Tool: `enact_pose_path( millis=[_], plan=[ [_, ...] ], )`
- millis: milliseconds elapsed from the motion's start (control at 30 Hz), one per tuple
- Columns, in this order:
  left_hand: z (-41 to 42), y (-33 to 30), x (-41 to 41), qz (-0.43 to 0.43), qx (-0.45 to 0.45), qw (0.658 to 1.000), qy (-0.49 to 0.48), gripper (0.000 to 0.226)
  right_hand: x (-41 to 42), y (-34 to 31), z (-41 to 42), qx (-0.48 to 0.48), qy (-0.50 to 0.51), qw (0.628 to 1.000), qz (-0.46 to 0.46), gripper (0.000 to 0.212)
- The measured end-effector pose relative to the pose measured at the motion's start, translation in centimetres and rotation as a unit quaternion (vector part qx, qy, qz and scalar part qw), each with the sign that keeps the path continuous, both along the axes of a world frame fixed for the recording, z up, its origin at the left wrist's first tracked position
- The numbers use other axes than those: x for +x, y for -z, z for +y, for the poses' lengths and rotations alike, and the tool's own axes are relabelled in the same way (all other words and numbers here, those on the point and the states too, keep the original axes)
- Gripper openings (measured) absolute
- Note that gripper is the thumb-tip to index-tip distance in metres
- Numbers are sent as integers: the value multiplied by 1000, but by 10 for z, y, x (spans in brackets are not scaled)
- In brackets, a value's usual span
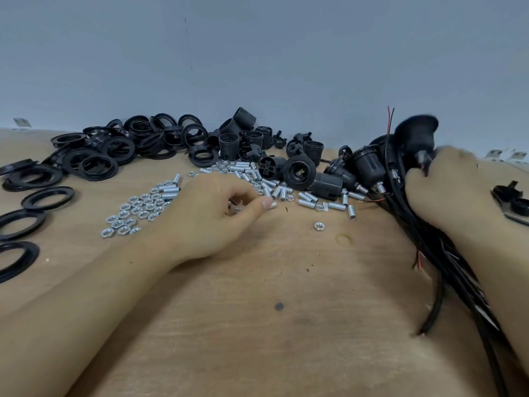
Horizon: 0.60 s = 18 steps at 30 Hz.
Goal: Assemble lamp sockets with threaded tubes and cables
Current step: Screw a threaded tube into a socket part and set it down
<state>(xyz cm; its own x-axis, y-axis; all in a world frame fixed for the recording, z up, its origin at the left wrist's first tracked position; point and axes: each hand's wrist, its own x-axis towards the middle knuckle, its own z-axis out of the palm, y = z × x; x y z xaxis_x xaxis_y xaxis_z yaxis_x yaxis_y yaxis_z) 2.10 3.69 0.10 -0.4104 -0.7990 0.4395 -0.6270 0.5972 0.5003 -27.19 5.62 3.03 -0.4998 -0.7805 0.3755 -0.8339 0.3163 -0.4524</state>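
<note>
Bare forearms fill the bottom of the frame, resting on the scuffed brown wooden worktop (286,325); elbows and body cut off.

Far left: flat black plastic collar rings (94,156), loose pile plus a few singles toward the edge, some cropped by the frame. Probably staged as late-stage parts, out of the working zone.

Next right: small silver hex nuts (134,210) in a spread patch, then short silver threaded metal tubes (257,179) scattered just past it. Both sit within easy reach of the left hand (211,216), presumably so it can feed parts one at a time.

Left hand lies low on the worktop, fingers (260,206) curled, thumb and forefinger pinching one threaded tube at its end. Likely the pick for the next socket. A second bit of metal shows under the palm; can't tell what.

Behind, against the grey wall: black ribbed plastic lamp socket bodies (297,167), some upright, some tipped, a few inner inserts mixed in.

Right: bundle of black cables (435,253) with sockets already fitted, red leads poking out, runs off the bottom-right corner. Looks like the finished stack.

Right hand (446,190) grips a black socket on its cable (415,138) at the neck, raised above the pile. Motion-blurred, so exact finger placement and whether a tube is already fitted aren't readable. Small black parts at far right are cropped and unclear.
</note>
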Motion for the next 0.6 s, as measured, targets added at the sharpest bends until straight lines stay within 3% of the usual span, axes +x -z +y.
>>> enact_pose_path(
  millis=[100,267,367,467,600],
  plan=[
    [-2,0,3,-35,15,999,-7,9,13,1,4,61,-12,997,38,32],
    [-5,-4,11,-101,38,991,-81,27,26,-3,10,-99,-106,988,60,48],
    [-10,-7,18,-147,-12,978,-147,17,40,-3,12,-148,-223,961,64,29],
    [-14,-4,20,-189,-19,965,-180,25,54,7,12,-103,-346,928,91,15],
    [-16,-2,20,-188,8,967,-172,26,65,29,4,9,-408,903,135,24]
  ],
)
